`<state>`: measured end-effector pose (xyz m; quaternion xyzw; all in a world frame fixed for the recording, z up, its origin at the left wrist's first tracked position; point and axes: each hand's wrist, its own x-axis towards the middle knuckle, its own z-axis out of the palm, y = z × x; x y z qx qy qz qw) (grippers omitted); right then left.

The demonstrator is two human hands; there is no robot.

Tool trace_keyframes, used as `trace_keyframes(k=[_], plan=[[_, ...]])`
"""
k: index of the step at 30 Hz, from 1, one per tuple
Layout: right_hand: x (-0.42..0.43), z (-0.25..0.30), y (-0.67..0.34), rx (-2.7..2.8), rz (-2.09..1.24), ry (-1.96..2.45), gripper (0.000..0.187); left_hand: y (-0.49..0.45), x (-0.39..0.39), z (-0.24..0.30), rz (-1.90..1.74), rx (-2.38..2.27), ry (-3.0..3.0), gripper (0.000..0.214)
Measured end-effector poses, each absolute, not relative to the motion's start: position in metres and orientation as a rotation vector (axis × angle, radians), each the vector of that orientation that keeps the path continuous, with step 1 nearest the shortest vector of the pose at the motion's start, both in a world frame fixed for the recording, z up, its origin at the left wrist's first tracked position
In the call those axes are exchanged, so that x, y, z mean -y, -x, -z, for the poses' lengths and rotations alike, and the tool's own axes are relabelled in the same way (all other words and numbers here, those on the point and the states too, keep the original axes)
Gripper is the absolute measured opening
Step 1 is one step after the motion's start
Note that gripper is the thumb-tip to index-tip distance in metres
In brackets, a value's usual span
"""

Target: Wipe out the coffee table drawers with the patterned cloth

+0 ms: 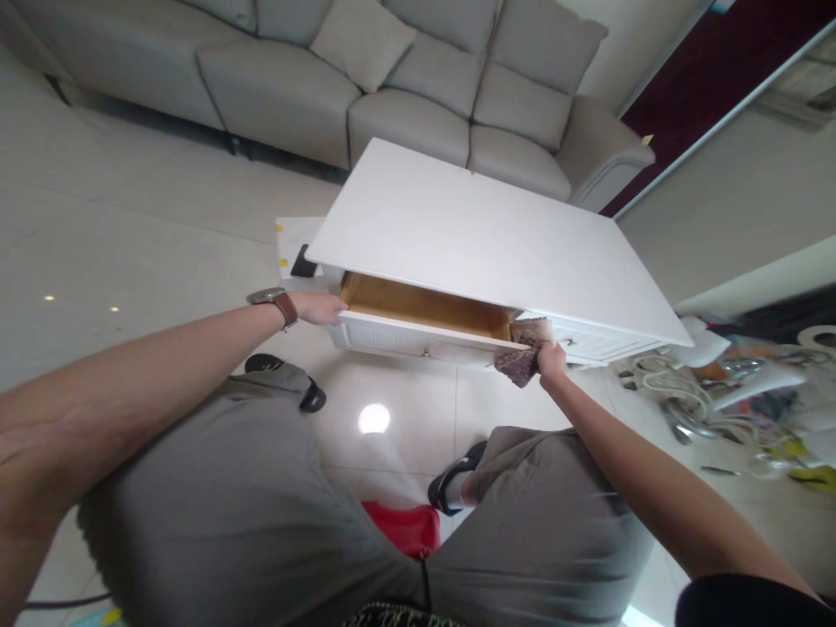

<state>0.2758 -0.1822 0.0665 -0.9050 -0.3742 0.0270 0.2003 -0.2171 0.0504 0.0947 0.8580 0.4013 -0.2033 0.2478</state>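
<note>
A white coffee table [483,226] stands in front of me, its left drawer [392,336] pulled partly out so that the bare wooden inside shows. My left hand [319,307] wears a watch at the wrist and grips the left end of the drawer front. At the drawer's right end, my right hand [552,361] is closed on a brown-and-white patterned cloth [519,367]. The cloth drapes over the drawer's corner and hangs down its front. To the right of it, a second drawer [597,341] with a small knob is shut.
Behind the table runs a grey sofa [293,83] with a cushion [363,42]. A red plastic object [408,525] lies between my feet. Cables and mixed items [711,392] clutter the floor at right. A dark phone-like object [304,261] is at the table's left.
</note>
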Motion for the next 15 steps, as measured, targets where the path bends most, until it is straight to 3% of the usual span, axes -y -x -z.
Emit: trace_keyframes(k=[3,10,15], plan=[[0.190,-0.081,-0.267,1.132,-0.031,2.609,0.052,0.222,-0.054,-0.092,0.536,-1.077,-2.315,0.053],[0.190,-0.083,-0.181,2.314,0.128,2.273,0.062,0.224,-0.052,-0.088,0.545,-1.053,-2.346,0.052],[0.179,-0.086,-0.169,2.457,0.080,2.030,0.071,0.223,-0.046,-0.090,0.546,-1.097,-2.349,0.057]])
